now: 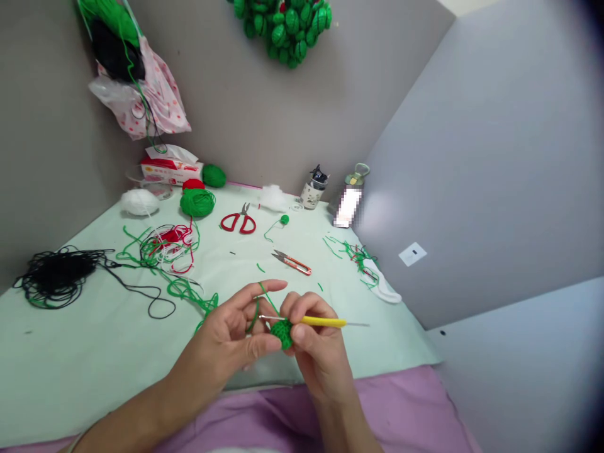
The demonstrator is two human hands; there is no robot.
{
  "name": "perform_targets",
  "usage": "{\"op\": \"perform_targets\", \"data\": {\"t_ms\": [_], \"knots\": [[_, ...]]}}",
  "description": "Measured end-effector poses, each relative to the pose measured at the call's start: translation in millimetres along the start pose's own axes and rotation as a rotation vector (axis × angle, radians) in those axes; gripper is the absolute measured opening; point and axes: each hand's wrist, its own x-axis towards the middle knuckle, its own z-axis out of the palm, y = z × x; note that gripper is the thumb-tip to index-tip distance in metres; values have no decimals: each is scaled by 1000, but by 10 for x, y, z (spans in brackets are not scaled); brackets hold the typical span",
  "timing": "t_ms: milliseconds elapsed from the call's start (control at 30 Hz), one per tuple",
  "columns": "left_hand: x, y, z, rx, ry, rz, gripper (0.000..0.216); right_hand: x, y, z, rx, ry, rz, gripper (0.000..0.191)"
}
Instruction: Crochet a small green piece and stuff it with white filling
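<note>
Between my two hands is a small round piece of green crochet (282, 333). My left hand (236, 327) pinches its left side between thumb and fingers, while green yarn (268, 296) runs over the raised index finger down to the piece. In my right hand (317, 327) is a crochet hook (323, 321) with a yellow handle, held near level, its metal tip pointing left past the top of the crochet toward the left fingers. The right thumb also lies against the piece's right edge. Whether the tip sits in a stitch or a loop I cannot tell.
Orange thread snips (292, 262) and red-handled scissors (238, 221) lie beyond my hands. Tangled black yarn (59, 272), mixed yarn (170, 246) and a green ball (198, 202) are leftward. A jar (313, 192), a bottle (348, 198) and yarn scraps (359, 255) stand or lie near the right wall.
</note>
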Motion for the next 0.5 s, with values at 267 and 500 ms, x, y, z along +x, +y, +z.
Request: {"op": "perform_targets", "data": {"t_ms": [267, 500], "knots": [[70, 29, -87, 121, 52, 86, 46, 1, -43, 19, -170, 90, 9, 19], [67, 37, -101, -52, -34, -8, 41, 60, 24, 30, -136, 93, -48, 19]]}}
